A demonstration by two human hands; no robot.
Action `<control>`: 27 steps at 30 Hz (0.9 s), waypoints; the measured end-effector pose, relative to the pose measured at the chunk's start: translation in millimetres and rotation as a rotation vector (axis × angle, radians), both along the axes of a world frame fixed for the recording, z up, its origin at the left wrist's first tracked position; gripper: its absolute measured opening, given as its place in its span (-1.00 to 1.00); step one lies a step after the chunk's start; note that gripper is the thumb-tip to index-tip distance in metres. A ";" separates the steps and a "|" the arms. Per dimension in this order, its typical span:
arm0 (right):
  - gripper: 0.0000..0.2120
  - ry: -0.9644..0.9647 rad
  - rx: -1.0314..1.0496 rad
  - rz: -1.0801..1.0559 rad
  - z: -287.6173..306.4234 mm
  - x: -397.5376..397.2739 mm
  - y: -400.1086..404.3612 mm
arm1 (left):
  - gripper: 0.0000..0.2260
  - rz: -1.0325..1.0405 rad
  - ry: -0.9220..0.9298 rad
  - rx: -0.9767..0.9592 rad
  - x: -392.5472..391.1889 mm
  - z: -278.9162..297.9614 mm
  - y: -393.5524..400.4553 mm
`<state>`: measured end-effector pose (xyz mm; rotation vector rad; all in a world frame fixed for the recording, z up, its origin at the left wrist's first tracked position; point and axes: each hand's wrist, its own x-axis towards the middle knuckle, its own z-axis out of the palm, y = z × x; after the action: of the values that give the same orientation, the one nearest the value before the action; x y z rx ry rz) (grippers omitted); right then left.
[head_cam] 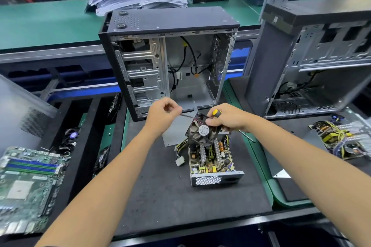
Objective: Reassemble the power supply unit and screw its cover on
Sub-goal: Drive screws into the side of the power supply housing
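At the left of the dark worktop (160,196), the left hand (163,114) pinches the fan's thin lead, drawn taut toward the fan (201,132). The right hand (226,119) grips that fan, tilted on edge, with a screwdriver (217,112) tucked in the same fist. Directly below the hands lies the open power supply unit (212,160), long axis running toward the person; the right hand is nearer.

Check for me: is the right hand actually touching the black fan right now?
Touching. The head view shows the right hand gripping the upper edge of the fan, fingers curled over its frame, with the screwdriver held in the same hand.
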<state>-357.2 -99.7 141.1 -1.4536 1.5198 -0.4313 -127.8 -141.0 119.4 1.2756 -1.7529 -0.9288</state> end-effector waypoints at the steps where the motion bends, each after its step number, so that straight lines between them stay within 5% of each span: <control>1: -0.89 -0.021 0.022 -0.039 -0.6 -1.3 -0.3 | -0.69 0.113 0.027 -0.073 0.2 -0.3 -0.3; 5: -0.79 -0.131 0.105 -0.198 -1.8 -1.4 -2.5 | -0.51 0.154 0.169 0.168 -2.0 4.8 1.5; 8: -0.73 -0.220 0.134 -0.236 -3.3 0.9 -1.5 | -0.58 -0.208 -0.096 0.499 -5.5 1.8 7.9; 10: -0.75 -0.242 0.170 -0.195 -3.6 2.7 3.1 | -0.69 -0.395 -0.115 0.561 -10.5 -6.3 12.8; 14: -0.71 -0.056 0.148 0.005 -2.8 0.4 13.0 | -0.85 -0.377 -0.007 0.476 -16.4 -5.2 16.8; 22: -0.54 0.195 -0.312 0.171 8.4 -6.5 9.3 | -0.76 -0.573 -0.508 0.182 -38.8 8.9 16.1; 27: -0.52 0.207 -0.240 0.248 2.3 -2.5 16.8 | -0.69 -0.668 -0.621 0.167 -55.9 1.5 20.3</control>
<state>-359.7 -83.0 143.4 -1.8986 1.4590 -0.3286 -183.8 -120.7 120.9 1.1648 -2.7422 -1.1283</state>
